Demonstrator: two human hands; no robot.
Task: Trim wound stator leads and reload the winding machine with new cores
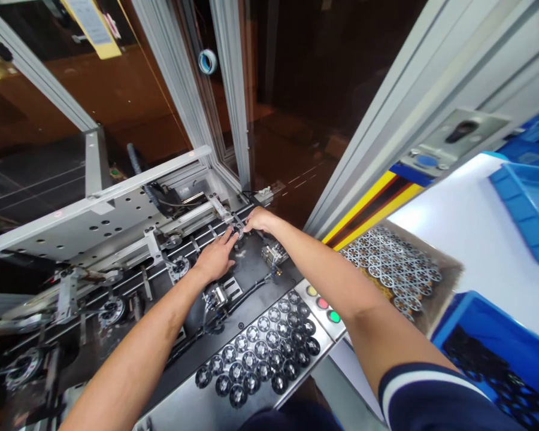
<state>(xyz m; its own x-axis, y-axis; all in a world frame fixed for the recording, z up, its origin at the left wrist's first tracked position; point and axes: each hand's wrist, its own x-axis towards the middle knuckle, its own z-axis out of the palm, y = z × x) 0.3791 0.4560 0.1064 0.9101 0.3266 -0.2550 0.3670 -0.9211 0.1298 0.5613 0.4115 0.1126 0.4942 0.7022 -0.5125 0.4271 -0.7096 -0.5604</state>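
My left hand (214, 258) reaches over the machine bed, its fingers stretched out and thumb apart. Its fingertips touch a small round spoked part (238, 232) at the far end of the rail. From the other side my right hand (260, 219) has its fingers bent and pinched at that part's right edge; the fingertips are partly hidden. Left of my left hand, another round part (179, 267) sits in a station on the rail. A small metal cylinder block (216, 296) lies below my left hand, and a similar block (273, 256) below my right.
Rows of black round parts (263, 347) with star-shaped metal centres stand on the front ledge, beside coloured push buttons (334, 315). Right of these are a carton of metal rings (390, 263) and a blue bin (489, 359) of black parts. Aluminium posts (231, 90) frame the machine.
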